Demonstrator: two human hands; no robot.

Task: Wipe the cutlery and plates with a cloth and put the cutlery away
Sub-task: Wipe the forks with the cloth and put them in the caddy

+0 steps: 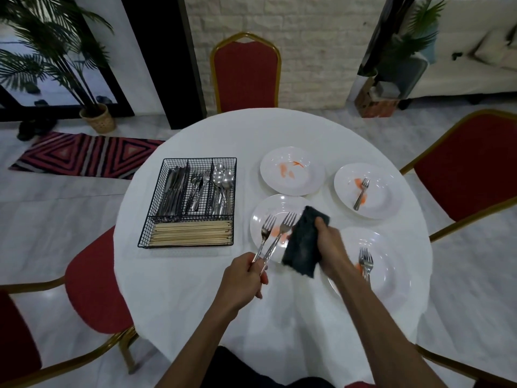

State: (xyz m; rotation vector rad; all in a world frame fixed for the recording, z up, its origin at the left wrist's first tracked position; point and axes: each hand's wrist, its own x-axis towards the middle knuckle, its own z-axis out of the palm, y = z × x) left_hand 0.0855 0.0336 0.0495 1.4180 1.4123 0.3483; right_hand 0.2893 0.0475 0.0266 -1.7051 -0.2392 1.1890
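My left hand (246,278) grips the handles of two forks (275,233) and holds them over a white plate (260,219) smeared with orange sauce. My right hand (331,247) holds a dark cloth (303,245) just right of the fork tines. Under my right forearm lies another plate (391,275) with two forks (366,263) on it. A far right plate (383,197) carries one fork (361,193) and sauce. The far middle plate (307,175) has only sauce marks. A black wire cutlery tray (190,203) with knives, forks, spoons and chopsticks stands at the left.
The round table (209,275) has a white cloth. Red chairs with gold frames stand around it: one behind (246,74), one at the right (470,169), one at the left (95,281). A potted palm (95,116) and a striped rug (84,155) are on the floor.
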